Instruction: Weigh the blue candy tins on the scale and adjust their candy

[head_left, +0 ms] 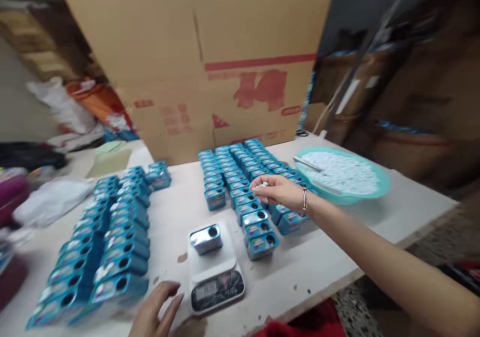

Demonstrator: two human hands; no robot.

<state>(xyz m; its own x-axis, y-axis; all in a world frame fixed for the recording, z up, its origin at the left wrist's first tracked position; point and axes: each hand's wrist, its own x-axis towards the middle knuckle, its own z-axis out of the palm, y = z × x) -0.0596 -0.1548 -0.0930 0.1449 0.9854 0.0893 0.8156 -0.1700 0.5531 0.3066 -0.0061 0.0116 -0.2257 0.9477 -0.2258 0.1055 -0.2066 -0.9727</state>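
Note:
My right hand [275, 192] reaches over the middle rows of blue tins, its fingers pinched on some small white pieces [263, 184]. Below and left of it, one blue tin [206, 239] with a round dark hole in its top stands on a white digital scale [215, 269]. The scale's display is lit, but its digits are too blurred to read. My left hand [157, 309] hovers near the table's front edge, left of the scale, with fingers apart and nothing in them. Several rows of blue tins [261, 247] stand right of the scale.
More rows of blue tins [127, 249] stand on the left. A turquoise basin [382, 182] heaped with white pieces [341, 172], a metal tool [307, 163] lying in it, sits at right. A large cardboard box [168, 52] closes off the back. A white plastic bag [56, 199] lies far left.

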